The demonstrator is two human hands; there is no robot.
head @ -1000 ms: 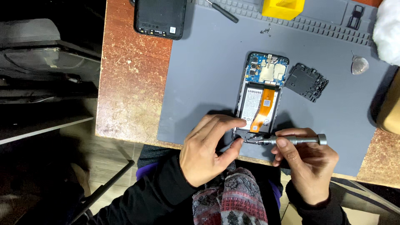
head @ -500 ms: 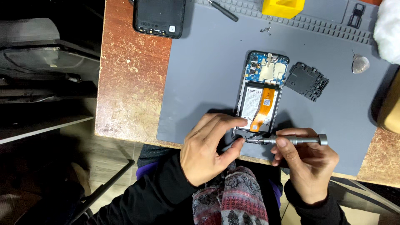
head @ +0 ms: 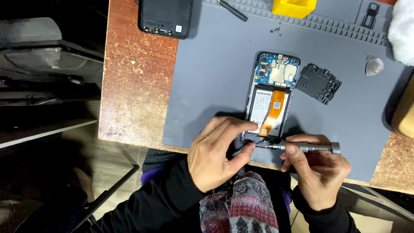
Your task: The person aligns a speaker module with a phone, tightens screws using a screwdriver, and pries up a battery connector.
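a: where is the opened phone (head: 271, 100) lying?

b: it's lying on the grey mat (head: 207, 86), back off, near the table's front edge.

a: and the hands?

b: the left hand (head: 215, 153) is pinching the phone's bottom end. the right hand (head: 317, 170) is pinching a grey screwdriver (head: 302, 147), tip touching that bottom edge.

Count, head view: one opened smartphone with blue circuit board and orange ribbon cable (head: 271, 100); one grey metal precision screwdriver (head: 304, 147); one black plastic inner cover plate (head: 318, 83); one black phone back shell (head: 165, 17); one yellow block (head: 294, 7); one grey silicone work mat (head: 215, 73); two hands.
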